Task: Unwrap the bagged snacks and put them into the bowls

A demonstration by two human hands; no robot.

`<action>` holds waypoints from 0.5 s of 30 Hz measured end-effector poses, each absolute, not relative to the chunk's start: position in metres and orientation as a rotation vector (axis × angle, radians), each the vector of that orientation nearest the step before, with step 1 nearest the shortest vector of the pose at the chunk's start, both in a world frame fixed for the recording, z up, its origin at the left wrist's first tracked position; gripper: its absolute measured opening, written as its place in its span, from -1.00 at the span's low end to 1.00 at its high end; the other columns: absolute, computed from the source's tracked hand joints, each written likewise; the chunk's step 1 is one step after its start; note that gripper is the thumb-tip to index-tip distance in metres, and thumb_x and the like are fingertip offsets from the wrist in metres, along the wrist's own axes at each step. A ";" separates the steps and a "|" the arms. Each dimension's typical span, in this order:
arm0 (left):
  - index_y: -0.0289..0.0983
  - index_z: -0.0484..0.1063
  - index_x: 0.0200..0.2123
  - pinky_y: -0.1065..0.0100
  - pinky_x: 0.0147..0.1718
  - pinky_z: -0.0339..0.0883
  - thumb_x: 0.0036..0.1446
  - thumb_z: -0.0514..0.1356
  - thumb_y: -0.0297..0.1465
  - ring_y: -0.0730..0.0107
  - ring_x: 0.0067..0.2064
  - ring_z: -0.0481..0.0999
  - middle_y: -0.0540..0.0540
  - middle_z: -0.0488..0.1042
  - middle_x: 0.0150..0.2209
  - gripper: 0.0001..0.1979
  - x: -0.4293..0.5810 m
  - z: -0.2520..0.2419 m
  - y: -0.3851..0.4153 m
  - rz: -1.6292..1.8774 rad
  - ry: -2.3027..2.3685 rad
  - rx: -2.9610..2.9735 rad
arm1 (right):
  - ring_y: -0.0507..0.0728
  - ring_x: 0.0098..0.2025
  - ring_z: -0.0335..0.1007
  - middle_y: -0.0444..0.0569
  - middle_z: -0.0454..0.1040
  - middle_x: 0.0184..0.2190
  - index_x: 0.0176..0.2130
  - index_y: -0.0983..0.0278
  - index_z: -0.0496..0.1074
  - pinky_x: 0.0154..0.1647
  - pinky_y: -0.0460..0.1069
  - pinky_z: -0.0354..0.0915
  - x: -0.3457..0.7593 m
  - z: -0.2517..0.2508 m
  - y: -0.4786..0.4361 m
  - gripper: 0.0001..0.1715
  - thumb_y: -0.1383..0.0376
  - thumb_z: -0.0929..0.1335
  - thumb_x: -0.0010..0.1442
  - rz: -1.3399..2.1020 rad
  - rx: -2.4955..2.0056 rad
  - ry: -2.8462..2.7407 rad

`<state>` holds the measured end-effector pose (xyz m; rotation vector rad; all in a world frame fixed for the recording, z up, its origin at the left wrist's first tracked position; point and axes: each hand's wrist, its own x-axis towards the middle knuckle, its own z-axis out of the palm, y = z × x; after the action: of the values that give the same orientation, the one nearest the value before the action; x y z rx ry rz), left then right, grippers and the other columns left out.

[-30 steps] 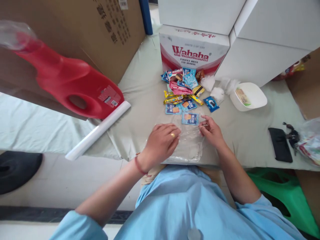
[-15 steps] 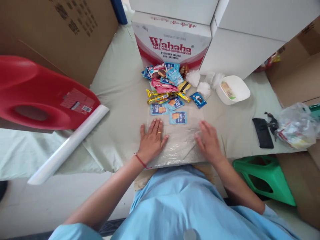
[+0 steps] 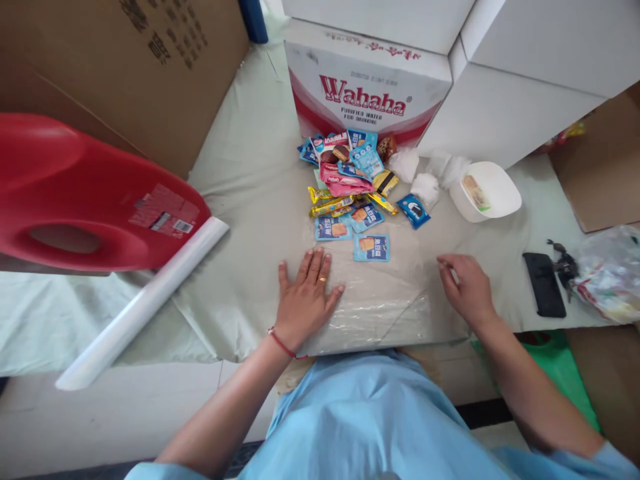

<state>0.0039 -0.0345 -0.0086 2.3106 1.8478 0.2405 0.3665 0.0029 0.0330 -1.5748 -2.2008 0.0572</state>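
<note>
Plastic sheet: clear, creased, glossy | left hand splayed on it, empty | right hand half-curled, hold unclear

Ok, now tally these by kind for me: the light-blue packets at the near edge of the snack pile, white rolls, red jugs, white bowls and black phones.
Light-blue packets: 3
White roll: 1
Red jug: 1
White bowl: 1
Black phone: 1
Total: 7
</note>
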 end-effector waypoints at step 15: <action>-0.27 0.05 0.53 -0.37 0.49 -0.34 0.48 -0.02 -0.08 -0.05 0.56 0.06 -0.27 0.06 0.54 -0.31 0.003 -0.003 -0.035 0.225 1.848 2.304 | 0.40 0.16 0.35 0.28 0.54 0.03 0.14 0.42 0.51 0.24 0.30 0.19 0.194 0.049 0.264 -0.28 -0.04 0.09 0.54 0.242 -1.149 -2.718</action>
<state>0.0034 -0.0347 -0.0030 2.3042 1.8478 0.2252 0.1943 0.2641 0.0490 -1.1486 -2.7184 0.2421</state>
